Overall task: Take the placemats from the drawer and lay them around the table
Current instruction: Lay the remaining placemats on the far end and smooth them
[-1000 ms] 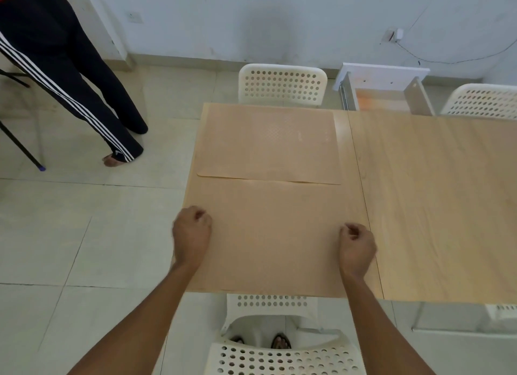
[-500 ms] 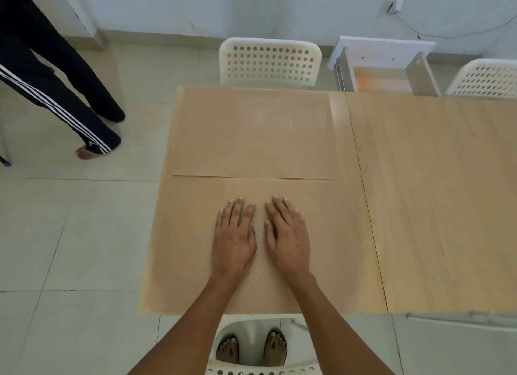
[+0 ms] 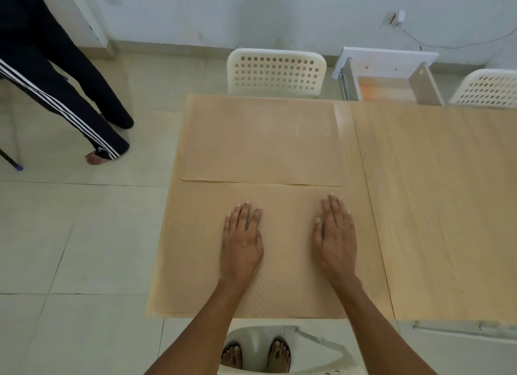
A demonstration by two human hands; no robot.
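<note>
2 placemats lie at the table's [image 3: 436, 206] left end: the far placemat [image 3: 260, 142] and the near placemat [image 3: 195, 251]. Left hand [image 3: 242, 243] and right hand [image 3: 335, 240] press flat, fingers spread, gripping nothing. Sweep outward evenly, keeping its edge square with the near edge.

Two tan placemats [image 3: 260, 142] [image 3: 195, 248] flat, edges touching.
</note>
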